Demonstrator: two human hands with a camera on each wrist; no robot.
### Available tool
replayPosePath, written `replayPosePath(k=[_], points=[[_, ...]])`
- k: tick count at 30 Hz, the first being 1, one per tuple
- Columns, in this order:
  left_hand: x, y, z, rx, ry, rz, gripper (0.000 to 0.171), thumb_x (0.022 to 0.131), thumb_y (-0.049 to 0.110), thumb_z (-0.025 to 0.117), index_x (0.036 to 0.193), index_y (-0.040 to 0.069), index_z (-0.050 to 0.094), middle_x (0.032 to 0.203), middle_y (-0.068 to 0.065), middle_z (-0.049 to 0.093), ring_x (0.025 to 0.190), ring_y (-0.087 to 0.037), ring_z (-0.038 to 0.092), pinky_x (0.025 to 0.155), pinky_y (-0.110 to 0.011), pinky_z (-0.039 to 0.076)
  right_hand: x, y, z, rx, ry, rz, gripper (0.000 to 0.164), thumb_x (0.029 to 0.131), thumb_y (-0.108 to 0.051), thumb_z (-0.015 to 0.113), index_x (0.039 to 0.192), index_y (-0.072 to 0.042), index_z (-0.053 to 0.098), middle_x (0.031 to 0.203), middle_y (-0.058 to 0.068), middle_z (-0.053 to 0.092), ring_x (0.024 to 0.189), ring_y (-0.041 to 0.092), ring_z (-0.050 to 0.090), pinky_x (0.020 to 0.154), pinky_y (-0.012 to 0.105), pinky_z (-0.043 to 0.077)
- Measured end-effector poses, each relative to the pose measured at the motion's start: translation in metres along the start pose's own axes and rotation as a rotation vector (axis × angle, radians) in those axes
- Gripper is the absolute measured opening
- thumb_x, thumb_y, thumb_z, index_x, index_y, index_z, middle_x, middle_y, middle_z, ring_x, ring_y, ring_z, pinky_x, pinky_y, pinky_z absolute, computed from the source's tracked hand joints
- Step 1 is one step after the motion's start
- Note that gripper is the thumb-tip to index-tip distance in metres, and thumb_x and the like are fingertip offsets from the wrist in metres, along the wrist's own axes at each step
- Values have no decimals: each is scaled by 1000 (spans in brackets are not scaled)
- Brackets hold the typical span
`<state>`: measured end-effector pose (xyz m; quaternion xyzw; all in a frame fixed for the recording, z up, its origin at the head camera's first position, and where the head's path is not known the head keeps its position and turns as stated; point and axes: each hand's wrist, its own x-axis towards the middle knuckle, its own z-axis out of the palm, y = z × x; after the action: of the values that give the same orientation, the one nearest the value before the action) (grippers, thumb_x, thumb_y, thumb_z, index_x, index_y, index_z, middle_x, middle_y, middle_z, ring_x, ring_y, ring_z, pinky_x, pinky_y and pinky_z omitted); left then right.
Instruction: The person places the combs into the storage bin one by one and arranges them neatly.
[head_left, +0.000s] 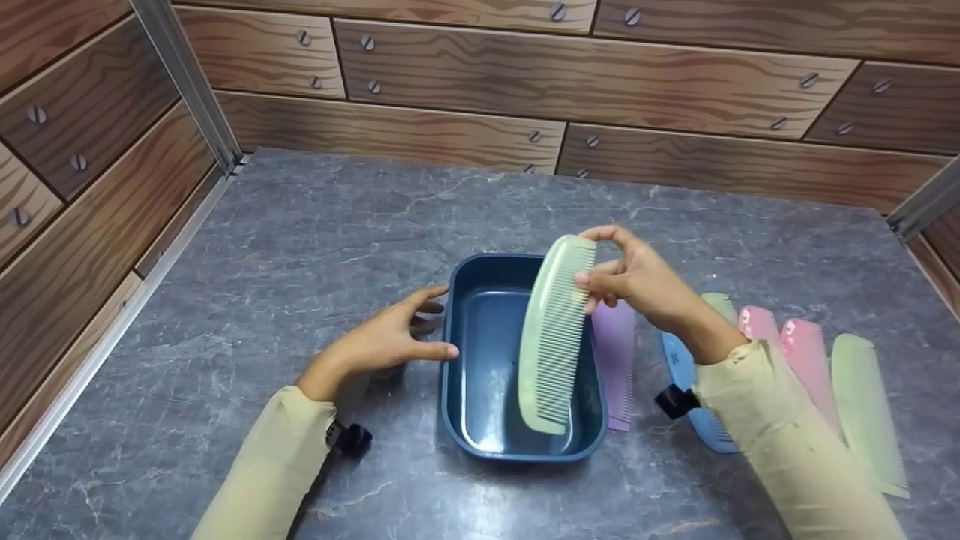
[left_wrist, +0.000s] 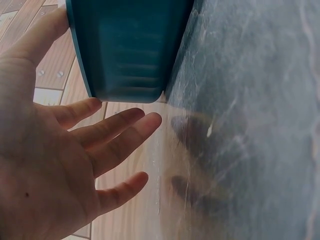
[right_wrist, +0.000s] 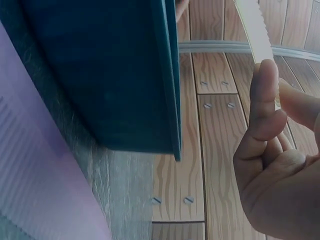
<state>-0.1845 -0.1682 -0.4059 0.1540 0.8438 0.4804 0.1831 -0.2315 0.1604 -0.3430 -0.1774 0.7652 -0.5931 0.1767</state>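
A pale green comb is pinched at its toothed side by my right hand, held over a dark blue rectangular tub. In the right wrist view, thumb and fingers of the right hand grip part of the comb above the tub's rim. The left hand is at the tub's left side, thumb and a fingertip touching the rim. Its fingers are spread and loosely straight in the left wrist view, beside the tub wall. No other item shows inside the tub; the comb hides part of its interior.
Against the tub's right side lies a purple comb. Farther right are a blue comb, two pink combs and a green comb, partly covered by the right sleeve. Another green end shows behind. Wood-patterned walls border the grey tabletop.
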Motion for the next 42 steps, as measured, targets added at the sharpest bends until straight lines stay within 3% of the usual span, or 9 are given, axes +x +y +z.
replayPosePath(k=[16,42], points=[[0,-1,0,-1,-14,-8,94,80,44,77,154,22,24,149,-18,40,134,-34,46,110,-49,41,10,3,32,-33,-140,35,51,95,-3,56,136,-4,26,78,-1,71,62,12,67,55,21,40],[1,-2,-1,-14,-18,-8,94,80,44,77,154,22,23,151,-18,38,136,-34,45,111,-48,40,22,9,51,-52,-221,85,52,94,3,54,136,-1,25,81,2,70,63,11,68,55,20,42]])
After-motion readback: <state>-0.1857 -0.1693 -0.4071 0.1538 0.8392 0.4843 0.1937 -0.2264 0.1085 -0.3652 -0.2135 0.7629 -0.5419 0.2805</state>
